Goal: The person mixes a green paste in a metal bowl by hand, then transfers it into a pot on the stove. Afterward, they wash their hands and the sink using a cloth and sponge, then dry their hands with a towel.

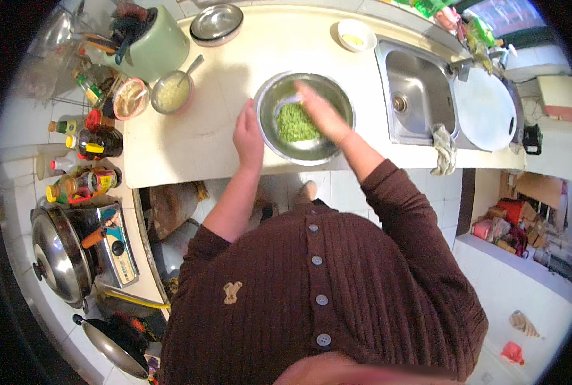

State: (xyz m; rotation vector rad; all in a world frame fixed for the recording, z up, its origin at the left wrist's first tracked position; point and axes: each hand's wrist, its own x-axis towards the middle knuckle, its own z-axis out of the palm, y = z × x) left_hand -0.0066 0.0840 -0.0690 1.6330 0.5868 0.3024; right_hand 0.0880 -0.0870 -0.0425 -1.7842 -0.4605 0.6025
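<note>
A round stainless steel bowl (346, 98) stands on the cream countertop (209, 139) before me. Finely chopped green vegetable (293, 124) lies heaped in its bottom. My left hand (248, 137) holds the bowl from outside, against its left wall; where its fingers end is partly hidden. Over the right part of the bowl reaches my right hand (322, 113), blurred, with straight fingers near the inner far wall. Nothing shows in it, and its thumb is hard to make out.
A white bowl (357, 34) sits beyond, near the steel sink (413, 91). A bowl of pale minced food with a spoon (171, 92), a pink-rimmed bowl (131, 98) and a green utensil holder (158, 43) stand left. Sauce bottles (101, 143) and a lidded wok (60, 260) line the left side.
</note>
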